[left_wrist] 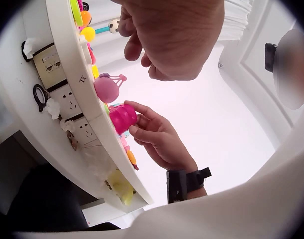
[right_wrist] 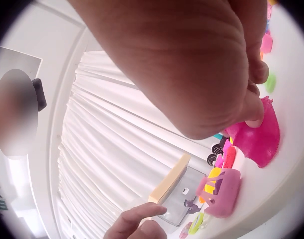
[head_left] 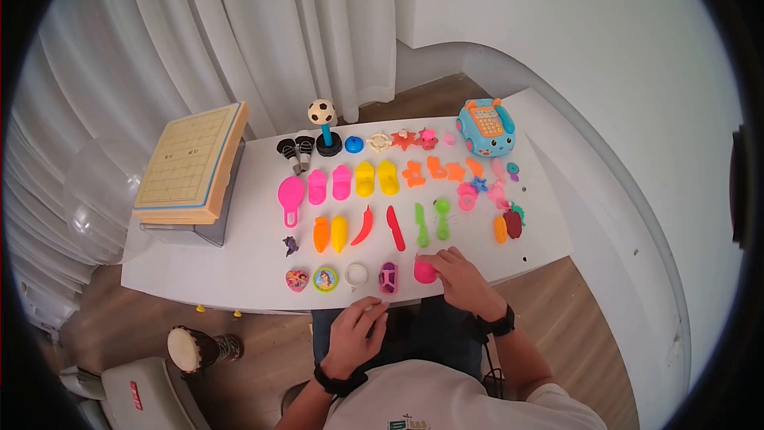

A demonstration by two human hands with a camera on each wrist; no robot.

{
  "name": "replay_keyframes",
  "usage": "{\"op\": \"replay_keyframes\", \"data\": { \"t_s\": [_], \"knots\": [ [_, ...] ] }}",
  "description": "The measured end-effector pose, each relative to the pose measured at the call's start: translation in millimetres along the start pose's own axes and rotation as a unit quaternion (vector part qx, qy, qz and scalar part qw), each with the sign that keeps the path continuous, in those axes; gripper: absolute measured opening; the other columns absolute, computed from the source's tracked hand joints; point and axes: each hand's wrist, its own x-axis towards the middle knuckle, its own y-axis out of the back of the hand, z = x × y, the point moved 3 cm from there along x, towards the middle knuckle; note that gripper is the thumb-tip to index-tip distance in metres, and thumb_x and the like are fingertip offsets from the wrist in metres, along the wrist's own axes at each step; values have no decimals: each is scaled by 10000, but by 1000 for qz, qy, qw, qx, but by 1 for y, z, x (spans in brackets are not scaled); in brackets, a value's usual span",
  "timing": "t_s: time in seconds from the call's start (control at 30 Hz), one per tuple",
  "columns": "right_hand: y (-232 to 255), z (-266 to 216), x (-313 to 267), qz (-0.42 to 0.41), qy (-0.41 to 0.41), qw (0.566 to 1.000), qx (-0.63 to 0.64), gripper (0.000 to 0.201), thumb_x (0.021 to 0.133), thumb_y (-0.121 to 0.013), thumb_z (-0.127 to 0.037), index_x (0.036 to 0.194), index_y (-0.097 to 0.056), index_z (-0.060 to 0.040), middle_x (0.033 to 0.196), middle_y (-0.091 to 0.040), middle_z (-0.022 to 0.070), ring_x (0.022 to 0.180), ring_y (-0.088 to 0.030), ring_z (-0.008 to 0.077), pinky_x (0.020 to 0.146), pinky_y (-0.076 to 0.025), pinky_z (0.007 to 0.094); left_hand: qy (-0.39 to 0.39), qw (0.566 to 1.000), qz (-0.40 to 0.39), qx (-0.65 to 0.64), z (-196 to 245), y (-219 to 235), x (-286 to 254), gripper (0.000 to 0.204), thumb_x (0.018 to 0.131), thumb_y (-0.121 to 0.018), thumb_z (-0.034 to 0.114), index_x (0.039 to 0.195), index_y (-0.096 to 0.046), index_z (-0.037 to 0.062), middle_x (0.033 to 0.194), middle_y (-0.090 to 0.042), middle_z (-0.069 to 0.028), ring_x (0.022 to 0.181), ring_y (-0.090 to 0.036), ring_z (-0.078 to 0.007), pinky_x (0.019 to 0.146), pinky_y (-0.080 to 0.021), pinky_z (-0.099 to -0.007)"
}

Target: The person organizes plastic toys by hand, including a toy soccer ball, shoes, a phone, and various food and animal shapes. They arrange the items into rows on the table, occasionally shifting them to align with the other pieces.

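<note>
A bright pink cup-like toy (head_left: 425, 271) is at the table's front edge, pinched between the thumb and fingers of my right hand (head_left: 468, 283); both wrist views show the pink piece (left_wrist: 123, 118) (right_wrist: 259, 134) at those fingertips. My left hand (head_left: 356, 340) hovers at the front edge, fingers loosely bent, holding nothing. Between the hands sits a purple-pink toy basket (head_left: 388, 278), with a white ring (head_left: 356, 275) to its left.
Rows of small toys cover the table (head_left: 263, 175): pink and yellow slippers, a red knife (head_left: 395, 228), green utensils. A toy phone (head_left: 487, 127) stands back right, a board on a box (head_left: 191, 163) at left, a ball stand (head_left: 327, 139) behind.
</note>
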Motion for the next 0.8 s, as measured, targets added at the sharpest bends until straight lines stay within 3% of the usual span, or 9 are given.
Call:
{"op": "replay_keyframes", "data": {
  "t_s": [0.03, 0.13, 0.23, 0.33, 0.4, 0.43, 0.5, 0.7, 0.8],
  "knots": [
    [0, 0, 1, 0, 1, 1000, 0, 613, 839, -586, 160, 1407, -618, -68, 1197, -680, 179, 1102, -602, 408, 937, -527, 478, -5, 1000, -16, -7, 3, -2, 1, 294, 900, -791, 35, 1188, -744, 76, 1182, -705, -94, 912, -731, -275, 775, -612, -367],
    [-2, 0, 2, -19, 4, 1000, 16, 616, 830, -582, 157, 1401, -628, -71, 1186, -670, 167, 1152, -594, 404, 984, -517, 472, -56, 998, -22, 1, 13, -3, 11, 281, 902, -794, 31, 1177, -754, 75, 1183, -708, -98, 862, -734, -253, 734, -606, -345],
    [3, -2, 0, 8, 19, 1000, 16, 531, 888, -620, 130, 1373, -662, -82, 1200, -676, 143, 1189, -608, 381, 997, -524, 432, -49, 998, -45, 1, 16, -6, 12, 282, 902, -793, 40, 1178, -754, 75, 1186, -709, -93, 879, -738, -264, 771, -611, -353],
    [21, 2, -7, 87, 5, 995, 48, 482, 874, -617, 120, 1318, -675, -58, 1253, -672, 157, 1215, -600, 394, 1018, -527, 456, -68, 997, -42, 5, 16, -3, 14, 290, 895, -794, 33, 1179, -753, 73, 1189, -709, -90, 883, -738, -266, 770, -614, -359],
    [34, 36, -21, 189, -106, 975, 54, 410, 904, -637, 86, 1291, -683, -43, 1316, -654, 170, 1237, -596, 396, 1030, -528, 469, -67, 996, -51, -1, 15, -3, 13, 293, 893, -794, 33, 1180, -753, 73, 1194, -709, -91, 888, -739, -268, 772, -615, -363],
    [37, 45, -25, 190, -108, 974, 52, 410, 904, -637, 86, 1291, -683, -43, 1316, -654, 170, 1237, -596, 396, 1030, -528, 469, -63, 996, -59, -3, 15, -4, 11, 295, 891, -795, 32, 1181, -753, 73, 1199, -709, -92, 893, -740, -270, 773, -617, -368],
    [47, 58, -34, 287, -127, 938, -148, 398, 904, -660, 89, 1288, -683, -13, 1325, -659, 176, 1232, -606, 391, 1022, -536, 460, -56, 996, -68, -11, 16, -5, 10, 293, 893, -793, 30, 1180, -752, 73, 1195, -711, -93, 902, -741, -275, 779, -620, -372],
    [23, 80, -56, 268, -134, 922, -243, 307, 941, -626, 54, 1243, -681, 61, 1410, -648, 183, 1319, -564, 414, 1080, -522, 473, -73, 995, -71, -18, 16, -11, 11, 289, 894, -789, 25, 1177, -750, 72, 1166, -722, -97, 945, -749, -288, 803, -629, -374],
    [15, 67, -63, 257, -130, 938, -191, 333, 935, -631, 62, 1265, -678, 54, 1438, -643, 181, 1320, -573, 413, 1088, -524, 466, -73, 994, -74, -17, 17, -9, 12, 302, 891, -792, 22, 1186, -746, 69, 1166, -723, -100, 956, -752, -292, 810, -630, -373]
  ]
}}
